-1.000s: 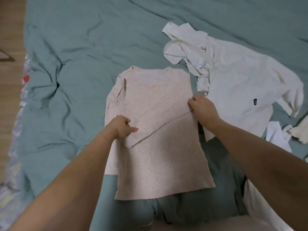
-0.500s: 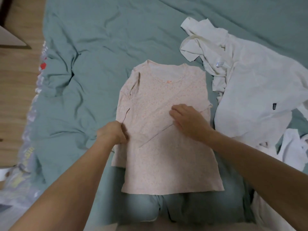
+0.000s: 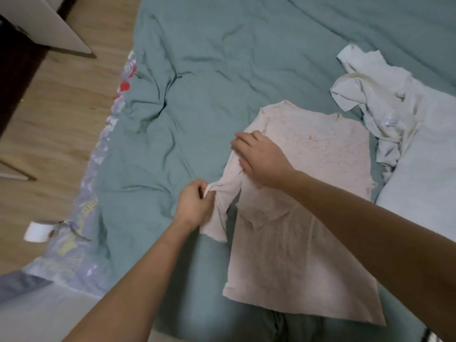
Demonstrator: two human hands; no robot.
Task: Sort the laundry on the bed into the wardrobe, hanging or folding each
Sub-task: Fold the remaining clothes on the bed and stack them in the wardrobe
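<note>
Your hands on the pink top (image 3: 303, 223), mid-bed (image 3: 222, 58).
Left hand (image 3: 195, 206) pinches the sleeve cuff at the top's left edge, fingers curled on fabric. Right hand (image 3: 261, 159) rests w/ fingers relaxed, pressing the shoulder area. Top lies flat on the green sheet, hem nearest you. White garments (image 3: 394, 114) piled far right, just beside it.

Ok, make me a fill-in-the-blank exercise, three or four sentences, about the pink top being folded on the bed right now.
1. The pale pink floral long-sleeved top lies on a ____ coloured bedsheet.
2. The left hand pinches the top's ____.
3. The right hand presses on the top near its left ____.
4. The crumpled white garments lie to the ____ of the pink top.

Missing words: teal; sleeve; shoulder; right
</note>
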